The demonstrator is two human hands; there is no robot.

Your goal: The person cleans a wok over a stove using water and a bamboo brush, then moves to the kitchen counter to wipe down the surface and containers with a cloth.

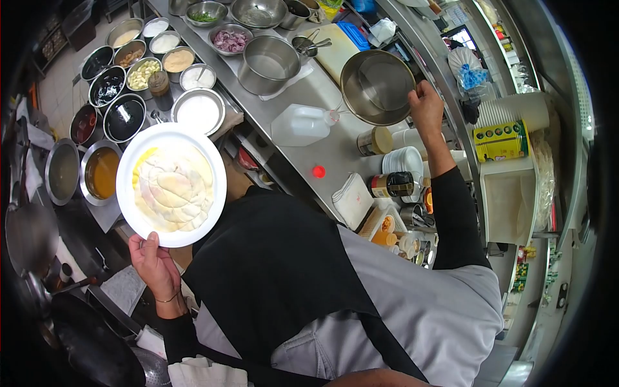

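My left hand grips the near rim of a round white plate, thumb on top. Pale, folded, layered pieces of food cover the plate's middle, with some yellow at their upper left edge; I cannot tell what the food is. At the right, my right hand is closed on the rim of a metal bowl, which is tilted so its inside shows. No food can be made out in that bowl. Below it on the steel counter stand a translucent plastic jug and a red cap.
Several seasoning containers, including a bowl of white powder and a pot of amber liquid, crowd the left. A steel pot, sliced red onions and a cutting board sit at the back. A folded cloth lies near the counter edge.
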